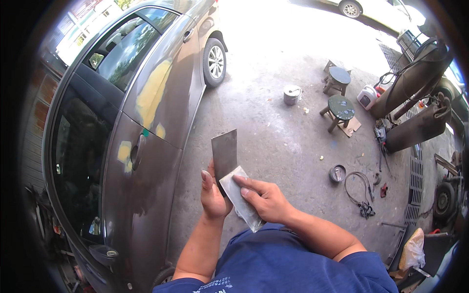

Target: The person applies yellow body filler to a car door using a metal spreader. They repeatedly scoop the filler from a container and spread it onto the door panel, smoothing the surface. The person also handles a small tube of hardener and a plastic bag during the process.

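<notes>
In front of my body my left hand (215, 199) supports a dark grey, thin rectangular sheet (225, 152). Its thumb points up, apart from the sheet, and its other fingers are mostly hidden behind it. My right hand (267, 199) grips a pale grey, flat rectangular piece (240, 199) with thumb and fingers on its face. The pale piece's upper end overlaps the lower part of the dark sheet. On my left stands a brown car (156, 180); yellowish filler patches lie on its rear panel (154, 95) and beside its door handle (125, 154).
Two round stools (341, 107) stand on the concrete floor (273, 146), near a small bucket (292, 95). Farther right are a round tin (337, 173), a coiled cable (359, 188), dark lift posts (415, 83), a white jug (367, 96) and a floor grate (415, 183).
</notes>
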A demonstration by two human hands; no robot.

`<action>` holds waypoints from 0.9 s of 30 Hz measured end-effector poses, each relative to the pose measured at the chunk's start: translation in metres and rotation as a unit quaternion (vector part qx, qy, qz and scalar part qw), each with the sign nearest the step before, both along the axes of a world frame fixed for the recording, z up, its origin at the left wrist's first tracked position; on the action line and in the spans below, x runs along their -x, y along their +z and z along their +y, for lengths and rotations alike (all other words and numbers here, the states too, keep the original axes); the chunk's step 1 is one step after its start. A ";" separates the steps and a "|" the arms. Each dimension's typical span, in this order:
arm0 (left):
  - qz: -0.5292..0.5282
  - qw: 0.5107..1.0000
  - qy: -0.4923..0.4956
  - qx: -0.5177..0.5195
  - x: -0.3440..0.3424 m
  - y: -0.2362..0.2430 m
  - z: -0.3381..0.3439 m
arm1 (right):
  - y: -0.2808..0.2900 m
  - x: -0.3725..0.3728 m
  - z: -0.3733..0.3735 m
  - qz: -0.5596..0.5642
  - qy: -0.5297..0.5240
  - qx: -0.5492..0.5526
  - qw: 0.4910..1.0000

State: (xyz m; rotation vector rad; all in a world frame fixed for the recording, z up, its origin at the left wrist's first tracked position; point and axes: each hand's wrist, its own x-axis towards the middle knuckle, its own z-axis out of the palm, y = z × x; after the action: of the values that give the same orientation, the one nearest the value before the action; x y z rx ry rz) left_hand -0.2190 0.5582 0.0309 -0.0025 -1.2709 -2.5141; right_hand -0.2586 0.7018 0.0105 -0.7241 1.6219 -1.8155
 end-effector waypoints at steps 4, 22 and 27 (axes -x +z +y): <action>-0.005 0.998 0.018 0.052 0.003 0.000 0.003 | 0.020 0.028 -0.003 -0.012 -0.008 -0.007 1.000; 0.019 0.993 0.116 -0.013 0.007 0.029 -0.003 | 0.017 0.046 0.001 -0.047 -0.067 0.076 0.994; 0.045 0.979 0.193 0.035 0.009 0.030 -0.007 | 0.008 -0.002 0.003 -0.059 -0.012 0.022 0.998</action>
State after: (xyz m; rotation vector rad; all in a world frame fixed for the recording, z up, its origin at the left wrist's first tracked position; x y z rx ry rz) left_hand -0.2276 0.5512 0.0611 0.1029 -1.1919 -2.1144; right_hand -0.2564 0.7048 0.0189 -0.6067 1.5247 -1.8793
